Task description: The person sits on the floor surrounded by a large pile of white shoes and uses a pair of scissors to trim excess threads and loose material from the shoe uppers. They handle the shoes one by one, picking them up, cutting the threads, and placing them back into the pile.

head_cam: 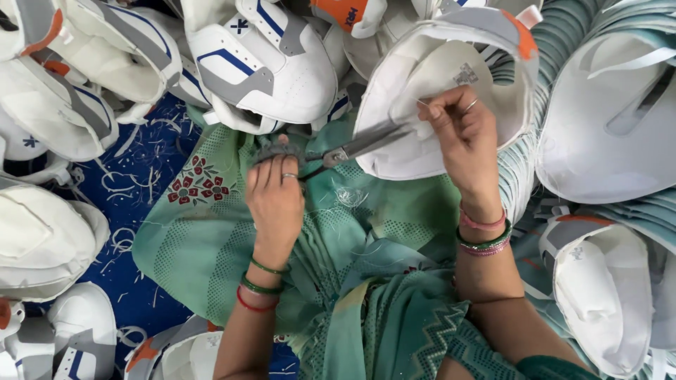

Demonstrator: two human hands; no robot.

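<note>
My left hand (274,193) is closed round the wrapped handles of a pair of scissors (352,146), whose blades point right into a white shoe upper (451,49). My right hand (461,137) pinches the inner lining of that upper where the blade tips meet it, holding the piece up above my lap. The upper is white inside with a grey band and an orange tab at its rim. Both wrists wear bangles, and each hand has a ring.
Green patterned cloth (211,232) covers my lap. White shoe uppers with grey and blue trim (260,63) are heaped at the top and left. More white uppers (605,134) lie at the right. Thread scraps litter the blue floor cloth (141,176).
</note>
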